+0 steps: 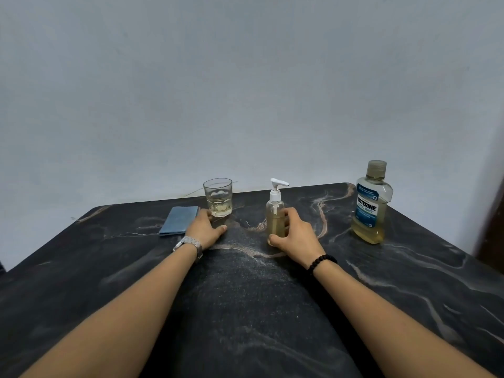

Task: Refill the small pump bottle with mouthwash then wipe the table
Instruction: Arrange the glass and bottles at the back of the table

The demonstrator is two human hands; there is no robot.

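Right hand is curling round the small clear plastic pump bottle of yellowish liquid, mid-table. Left hand, fingers relaxed, is touching the faceted clear glass tumbler at its base. Folded blue cloth is lying just left; Listerine mouthwash bottle is standing far right on the black marbled table.

Small pump bottle: clear plastic, white pump head on, nozzle pointing right; upright, near the far edge of the table, about midway along it. Filled with pale yellow liquid to roughly the shoulder.

Mouthwash bottle: larger, clear, blue-and-white Listerine Cool Mint label, cap on; upright by the far right corner, well apart from the pump bottle. Yellow liquid in the lower part only.

Blue cloth: folded flat, toward the far left, near the far edge.
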